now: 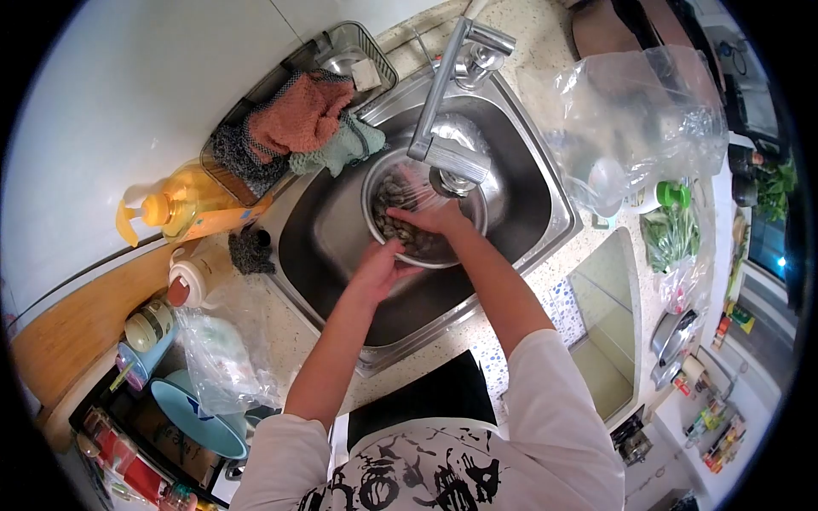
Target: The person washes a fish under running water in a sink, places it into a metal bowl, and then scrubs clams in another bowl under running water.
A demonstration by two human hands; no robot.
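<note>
A round metal bowl (371, 223) sits in the stainless steel sink (320, 240), under the faucet (456, 160). Inside it lie many small greyish-brown pieces (394, 189) that look like shellfish, though their exact kind is unclear. My left hand (379, 269) grips the near rim of the bowl, thumb on top and fingers underneath. Over the contents is my right hand (433, 218), its thumb stretched apart from the fingers and touching the pieces. Water runs from the spout over my right fingers, which blur partly in the stream.
A rack (388, 72) with an orange cloth (300, 115) and a green cloth (341, 145) stands behind the sink's left side. A yellow soap bottle (192, 203) is at left. Plastic bags (639, 119) and leafy greens (671, 237) lie on the right counter.
</note>
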